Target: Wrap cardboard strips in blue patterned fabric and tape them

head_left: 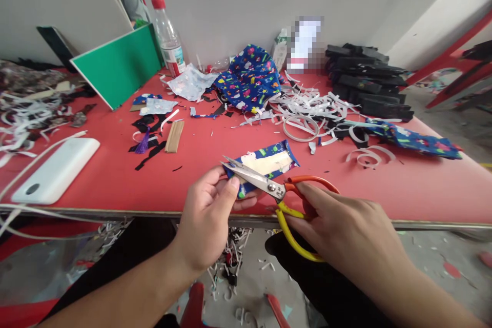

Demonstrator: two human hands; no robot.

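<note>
Between thumb and fingers, my left hand (211, 210) grips a small flat piece of blue patterned fabric (288, 147) folded around a beige strip (265, 164). My right hand (338, 220) is closed on scissors (265, 183) with one orange and one yellow handle loop. Their blades point left and lie across the fabric piece, tips near my left thumb and slightly apart. Whether the blades touch the cloth I cannot tell. Behind lies a crumpled blue patterned cloth (251, 79), and on the right a folded strip of similar cloth (417, 139).
White strip scraps (311, 107) spread over the red table (215, 148). A stack of black pieces (365, 79) stands at the back right. A plastic bottle (169, 36) and a green board (123, 64) are at the back left, a white power bank (56, 170) at the front left.
</note>
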